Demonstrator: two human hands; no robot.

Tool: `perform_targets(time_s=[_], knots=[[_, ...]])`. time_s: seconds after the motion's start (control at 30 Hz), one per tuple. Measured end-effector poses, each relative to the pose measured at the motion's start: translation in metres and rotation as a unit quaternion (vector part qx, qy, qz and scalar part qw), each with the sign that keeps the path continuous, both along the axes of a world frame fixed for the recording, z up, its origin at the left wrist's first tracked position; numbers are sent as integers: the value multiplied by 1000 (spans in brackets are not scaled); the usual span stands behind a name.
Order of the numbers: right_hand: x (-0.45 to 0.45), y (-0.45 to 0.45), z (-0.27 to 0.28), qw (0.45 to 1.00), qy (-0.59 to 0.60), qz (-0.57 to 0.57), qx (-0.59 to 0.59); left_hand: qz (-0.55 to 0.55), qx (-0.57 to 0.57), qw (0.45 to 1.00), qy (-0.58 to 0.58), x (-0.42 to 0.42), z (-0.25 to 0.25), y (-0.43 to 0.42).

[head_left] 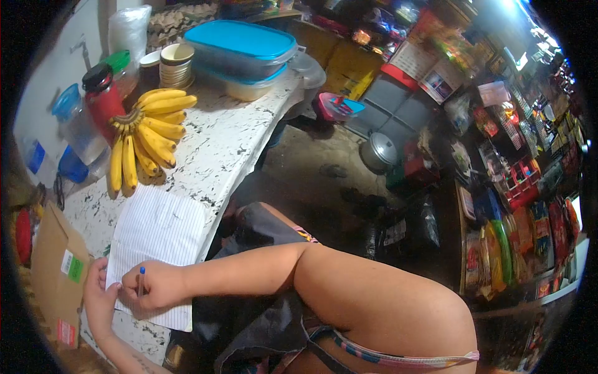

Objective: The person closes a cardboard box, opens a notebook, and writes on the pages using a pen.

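A pen (141, 280) with a blue end stands nearly upright in my right hand (156, 285), whose fingers are closed around it. That hand rests on a sheet of lined paper (159, 227) lying on the white, chipped tabletop (224, 134). At the sheet's left edge is my left hand (99, 290), fingers curled and thumb on the paper, holding it. The pen's tip is hidden by my right hand. Just beyond the paper lies a bunch of yellow bananas (149, 134).
Left of my hands stands a brown cardboard piece (56, 274). Farther back are a red jar (103, 103), a clear blue-lidded pitcher (78, 128), stacked paper cups (176, 65) and blue-lidded containers (240, 47). Packed shelves (511, 230) and a metal pot (380, 151) are at right.
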State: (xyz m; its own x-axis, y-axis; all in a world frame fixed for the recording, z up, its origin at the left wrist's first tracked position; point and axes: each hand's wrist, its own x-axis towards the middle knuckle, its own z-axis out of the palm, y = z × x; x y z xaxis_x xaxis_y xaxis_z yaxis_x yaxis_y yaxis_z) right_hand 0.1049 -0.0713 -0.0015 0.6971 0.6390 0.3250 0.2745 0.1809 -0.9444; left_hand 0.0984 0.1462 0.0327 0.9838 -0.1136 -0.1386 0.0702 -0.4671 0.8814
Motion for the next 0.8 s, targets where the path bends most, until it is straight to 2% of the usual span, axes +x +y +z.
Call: perform_targets(time_s=[0.03,0.1,0.13,0.17,0.23,0.27,0.3,0.33,0.37,0.4,0.43,0.47,0.53,0.67,0.8], knots=[[1,0,-1,1000,10,5,14,0,-8,1000,3,0,-4,4],[4,4,-9,998,30,40,37,11,46,998,-31,0,-13,12],[0,13,-17,979,111,65,156,4,42,999,-31,0,-20,16],[5,12,-21,984,74,74,146,6,40,999,-25,2,-24,23],[2,4,-9,988,120,44,81,-16,25,999,-21,1,-14,16],[1,-7,10,996,85,18,-10,-4,7,1000,-29,-2,-10,12],[2,-5,3,994,107,9,25,-49,98,992,-64,-2,5,7],[3,-6,4,998,51,-21,-10,-41,-10,994,-103,-4,-4,4],[2,-7,8,992,-3,-67,-107,-35,-2,995,-88,-6,-3,5],[4,-4,5,997,29,-38,-61,-36,3,996,-76,-5,0,7],[4,-4,-3,993,113,-15,-42,-36,28,996,-72,-5,-1,10],[7,-6,-2,990,120,-12,-72,-41,51,995,-70,-5,-1,11],[3,-6,11,973,231,-14,9,-15,94,993,-63,-10,11,5],[-1,-12,20,989,122,-46,-66,-5,124,990,-70,-8,7,4],[-5,-8,15,989,22,-49,-138,-11,82,993,-79,-7,-2,10]])
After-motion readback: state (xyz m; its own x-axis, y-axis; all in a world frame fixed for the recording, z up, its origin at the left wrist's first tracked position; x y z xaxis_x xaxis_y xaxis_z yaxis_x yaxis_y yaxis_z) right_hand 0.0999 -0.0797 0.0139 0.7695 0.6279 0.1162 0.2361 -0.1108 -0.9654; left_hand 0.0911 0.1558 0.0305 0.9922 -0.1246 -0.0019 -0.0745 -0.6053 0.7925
